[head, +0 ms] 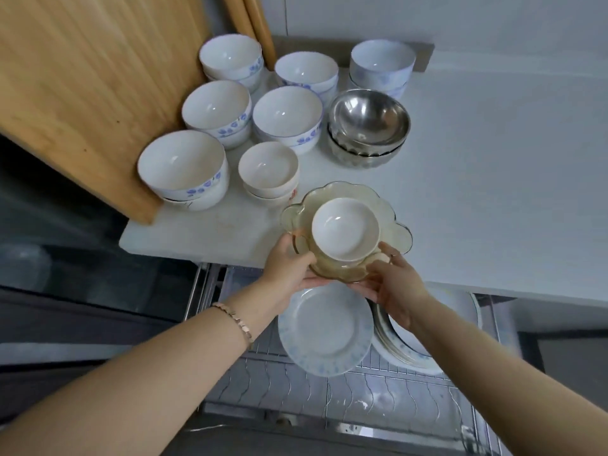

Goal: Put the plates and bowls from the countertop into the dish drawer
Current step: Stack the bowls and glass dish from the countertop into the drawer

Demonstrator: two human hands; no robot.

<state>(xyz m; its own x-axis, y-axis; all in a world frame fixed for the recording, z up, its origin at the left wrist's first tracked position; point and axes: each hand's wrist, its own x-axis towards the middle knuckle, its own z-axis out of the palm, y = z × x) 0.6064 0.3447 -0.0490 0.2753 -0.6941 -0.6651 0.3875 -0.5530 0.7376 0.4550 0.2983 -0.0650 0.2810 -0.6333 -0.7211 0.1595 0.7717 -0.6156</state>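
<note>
A small white bowl (344, 228) sits inside an amber scalloped glass bowl (342, 195) at the front edge of the white countertop (493, 192). My left hand (289, 268) grips the glass bowl's near left rim, thumb over the edge. My right hand (394, 284) holds its near right rim from below. Under them the wire dish drawer (329, 390) stands pulled out, with a pale blue-patterned plate (324, 327) and a stack of plates (404, 343) resting in it.
Several stacks of white bowls with blue flowers (217, 110) stand on the counter, plus small cream bowls (268, 167) and steel bowls (368, 121). A wooden cutting board (82, 80) leans at the left. A dark appliance (65, 258) sits left of the drawer.
</note>
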